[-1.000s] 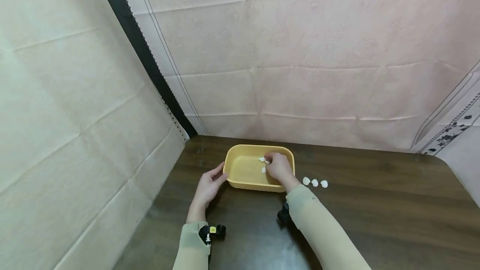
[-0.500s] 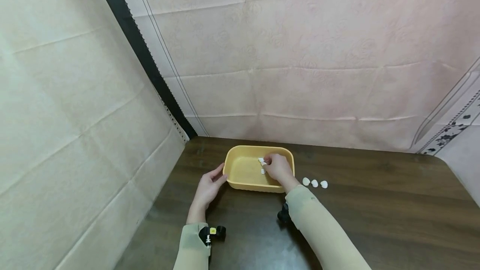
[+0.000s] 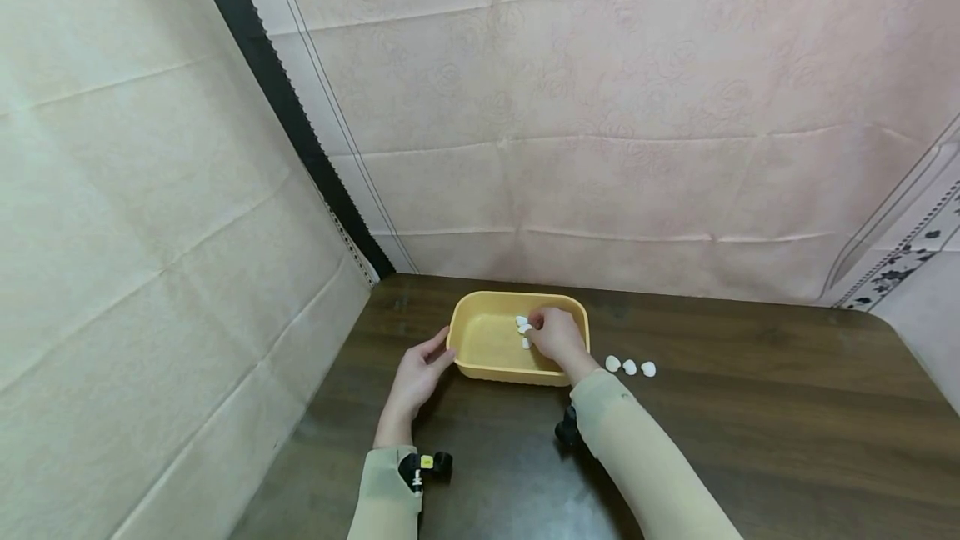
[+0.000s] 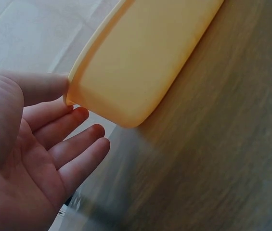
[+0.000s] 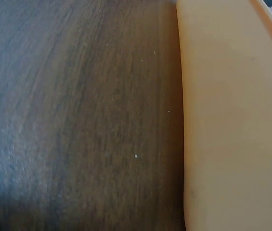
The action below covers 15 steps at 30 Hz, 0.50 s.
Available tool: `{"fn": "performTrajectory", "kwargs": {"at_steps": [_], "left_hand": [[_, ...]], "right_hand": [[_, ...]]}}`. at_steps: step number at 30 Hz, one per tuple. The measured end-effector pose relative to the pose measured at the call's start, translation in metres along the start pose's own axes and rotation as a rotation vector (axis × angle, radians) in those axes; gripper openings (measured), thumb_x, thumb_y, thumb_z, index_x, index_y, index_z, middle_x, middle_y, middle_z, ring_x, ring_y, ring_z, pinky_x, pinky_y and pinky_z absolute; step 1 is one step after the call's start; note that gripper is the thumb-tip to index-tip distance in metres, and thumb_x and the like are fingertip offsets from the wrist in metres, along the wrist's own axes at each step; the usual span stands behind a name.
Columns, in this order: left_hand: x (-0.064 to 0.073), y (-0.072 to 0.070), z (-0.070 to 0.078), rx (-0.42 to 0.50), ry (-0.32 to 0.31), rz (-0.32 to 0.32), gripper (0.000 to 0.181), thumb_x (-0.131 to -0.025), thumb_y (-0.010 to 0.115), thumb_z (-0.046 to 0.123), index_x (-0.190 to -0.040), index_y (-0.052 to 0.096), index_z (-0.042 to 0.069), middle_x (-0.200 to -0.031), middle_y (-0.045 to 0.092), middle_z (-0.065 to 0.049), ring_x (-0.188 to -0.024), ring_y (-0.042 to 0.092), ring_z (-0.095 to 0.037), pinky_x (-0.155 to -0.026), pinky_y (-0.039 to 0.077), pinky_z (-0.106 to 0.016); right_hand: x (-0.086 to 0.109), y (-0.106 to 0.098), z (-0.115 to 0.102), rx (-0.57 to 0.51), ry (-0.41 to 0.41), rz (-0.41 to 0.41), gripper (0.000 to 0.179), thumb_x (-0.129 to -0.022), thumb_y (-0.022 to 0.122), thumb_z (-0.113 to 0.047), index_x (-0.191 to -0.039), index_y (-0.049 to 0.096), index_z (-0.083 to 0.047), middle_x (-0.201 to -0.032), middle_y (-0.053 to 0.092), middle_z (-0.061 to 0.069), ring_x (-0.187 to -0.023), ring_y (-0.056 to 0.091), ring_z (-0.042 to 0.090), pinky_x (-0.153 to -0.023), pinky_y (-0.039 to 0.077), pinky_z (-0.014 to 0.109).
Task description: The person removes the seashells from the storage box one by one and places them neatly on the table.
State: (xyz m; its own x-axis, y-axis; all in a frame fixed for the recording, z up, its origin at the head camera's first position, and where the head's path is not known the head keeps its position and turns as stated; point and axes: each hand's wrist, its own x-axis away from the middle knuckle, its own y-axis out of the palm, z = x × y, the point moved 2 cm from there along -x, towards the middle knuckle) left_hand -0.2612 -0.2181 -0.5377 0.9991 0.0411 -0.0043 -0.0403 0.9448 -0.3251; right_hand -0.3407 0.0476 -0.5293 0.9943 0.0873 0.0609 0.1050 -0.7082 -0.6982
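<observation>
A shallow yellow plastic tray (image 3: pixel 487 344) lies on the table. My left hand (image 3: pixel 415 373) pinches its left rim between thumb and forefinger; in the left wrist view the other fingers of the left hand (image 4: pixel 44 149) are spread below the tray's corner (image 4: pixel 131 72). My right hand (image 3: pixel 557 333) reaches over the right side into the tray, fingers curled, thumb and fingertips at a small white flat piece (image 3: pixel 525 329). A second white piece (image 3: pixel 521 320) lies just behind it and a third (image 3: pixel 526 343) just in front. The right wrist view shows the tray's outer wall (image 5: pixel 232 120), with the hand hidden.
Three more white pieces (image 3: pixel 630 367) lie in a row on the brown wooden table (image 3: pixel 750 407), right of the tray. Pale cloth (image 3: pixel 600 148) hangs behind the table and at its left side. Tiny white specks (image 5: pixel 136 156) dot the table beside the tray.
The white piece at my right fingertips has shifted slightly left and nearer to me, up against the others. My left hand and the tray stay practically in place.
</observation>
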Motion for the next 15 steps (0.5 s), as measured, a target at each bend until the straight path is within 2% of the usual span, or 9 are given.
{"fn": "performTrajectory", "kwargs": {"at_steps": [11,15], "left_hand": [[0.0000,0.0004,-0.0002,0.010,0.025,0.000,0.051,-0.106,0.070,0.018,-0.154,0.058,0.009,-0.158,0.055,-0.012,-0.142,0.056,-0.034,-0.114,0.047,-0.050],[0.0002,0.0002,-0.0006,0.010,0.020,0.005,0.051,-0.105,0.071,0.017,-0.154,0.058,0.010,-0.158,0.056,-0.012,-0.142,0.056,-0.033,-0.115,0.047,-0.050]], "right_hand": [[-0.0004,0.0001,-0.0005,-0.005,-0.006,0.003,0.019,-0.097,0.078,-0.013,-0.115,0.078,-0.005,-0.105,0.073,0.007,-0.094,0.063,0.024,-0.092,0.056,0.042],[-0.0009,0.0007,-0.0005,-0.013,0.004,0.006,0.015,-0.098,0.078,-0.014,-0.110,0.077,-0.006,-0.102,0.072,0.006,-0.092,0.063,0.023,-0.089,0.056,0.040]]}}
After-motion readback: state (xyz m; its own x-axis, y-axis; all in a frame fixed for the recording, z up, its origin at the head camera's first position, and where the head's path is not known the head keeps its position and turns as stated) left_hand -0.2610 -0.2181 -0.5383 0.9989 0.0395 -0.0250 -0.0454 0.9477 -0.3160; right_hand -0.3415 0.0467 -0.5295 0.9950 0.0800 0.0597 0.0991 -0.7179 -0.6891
